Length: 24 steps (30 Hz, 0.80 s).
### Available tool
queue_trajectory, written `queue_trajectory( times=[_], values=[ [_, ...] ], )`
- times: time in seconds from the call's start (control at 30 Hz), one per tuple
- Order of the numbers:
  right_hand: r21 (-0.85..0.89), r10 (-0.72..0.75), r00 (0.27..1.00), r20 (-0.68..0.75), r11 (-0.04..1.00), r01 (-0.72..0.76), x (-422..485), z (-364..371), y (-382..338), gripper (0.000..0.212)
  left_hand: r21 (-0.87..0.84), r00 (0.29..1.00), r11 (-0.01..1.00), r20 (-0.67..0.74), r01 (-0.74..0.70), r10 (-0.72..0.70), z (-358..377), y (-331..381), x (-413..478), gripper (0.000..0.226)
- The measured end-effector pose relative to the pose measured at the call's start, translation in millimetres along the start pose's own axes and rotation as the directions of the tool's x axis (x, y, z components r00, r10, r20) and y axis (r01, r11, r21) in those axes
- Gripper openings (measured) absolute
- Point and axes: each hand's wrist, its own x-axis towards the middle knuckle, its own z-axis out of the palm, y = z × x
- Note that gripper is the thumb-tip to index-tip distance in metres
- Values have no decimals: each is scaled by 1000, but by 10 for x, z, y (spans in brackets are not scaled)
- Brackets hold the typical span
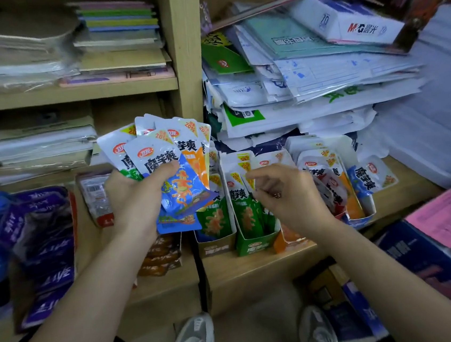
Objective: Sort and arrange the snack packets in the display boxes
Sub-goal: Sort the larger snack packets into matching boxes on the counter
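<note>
Several snack packets sit fanned in my left hand [135,199]; head view only. My thumb presses across the front blue packet [179,192] and my fingers curl behind the fan of packets [161,155]. It is held up above the shelf [256,267], near the boxes. Colours are mixed: blue in front, orange and green behind.

My right hand [285,195] hovers over the green box [254,247], just above the green packets [247,216] standing upright in it. Its fingers are loosely curled, thumb near forefinger, with nothing visibly pinched.

The far right box [363,217] holds a jumble of blue, orange and red, tilted, so I judge it unsorted.

Step in hand, my guess: pull one packet from the fan and drop it in the matching box. To do it well:
- Pinch a single top edge, not two.
- Hold the left thumb firm so the fan does not slide.
- Match the colour to the box front before letting go.
- Slide it in upright, label forward, behind the ones already there.

Risk: the glossy packets slip and the whole fan spills onto the shelf.
</note>
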Motion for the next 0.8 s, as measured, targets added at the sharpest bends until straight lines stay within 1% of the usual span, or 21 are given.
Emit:
queue_trajectory(
  times=[0.03,0.07,0.1,0.13,0.17,0.23,0.3,0.33,0.4,0.43,0.5,0.53,0.57,0.63,0.67,0.7,0.73,0.8],
  values=[
    [116,53,995,90,991,-64,-51,-46,-70,45,-1,1000,1000,6,2,-2,3,3,-2,32],
    [182,94,975,202,974,-132,-99,-78,-111,53,-1,1000,1000,8,2,-2,6,11,-11,31],
    [178,125,946,301,967,-184,-141,-95,-137,58,-4,1000,1000,6,3,-3,9,15,-20,31],
    [127,148,918,369,970,-207,-181,-96,-146,58,-5,1000,1000,5,2,-2,12,21,-29,30],
    [80,155,902,404,976,-204,-217,-89,-147,52,-4,1000,1000,4,2,-2,16,27,-37,30],
    [46,119,896,429,987,-153,-281,-69,-130,44,3,1000,1000,5,8,-8,24,33,-49,29],
    [-24,90,909,406,996,-88,-314,-56,-108,48,2,1000,1000,6,12,-12,35,26,-49,31],
    [-89,99,925,367,994,-71,-312,-49,-98,52,1,1000,1000,6,14,-14,42,30,-54,32],
    [-201,122,963,242,977,-73,-270,-25,-85,56,-11,1000,1000,-2,9,-9,52,38,-50,35],
    [-218,111,977,180,973,-70,-238,5,-71,55,-21,1000,1000,-11,2,-2,51,49,-44,34],
    [-244,52,998,47,969,-39,-161,79,-17,45,-35,999,999,-41,-23,21,30,80,-14,29],
    [-273,17,999,-35,962,-26,-128,110,19,41,-36,997,999,-64,-34,32,12,99,1,27],
    [-310,-7,993,-116,950,-29,-98,129,42,42,-38,996,998,-86,-42,39,-9,115,19,27],
    [-392,-68,973,-219,920,-24,-31,151,57,46,-36,993,998,-113,-50,46,-54,140,53,31],
    [-421,-135,963,-232,907,26,14,173,48,42,-33,992,998,-119,-52,48,-76,148,66,33],
    [-430,-200,957,-212,898,92,64,210,27,37,-33,991,998,-128,-52,47,-97,147,83,35],
    [-431,-242,956,-166,890,151,123,269,13,35,-32,990,998,-134,-54,49,-115,147,97,35],
    [-491,-245,969,-20,847,204,243,421,-19,45,-27,990,998,-131,-54,50,-148,132,122,31]
  ],
)
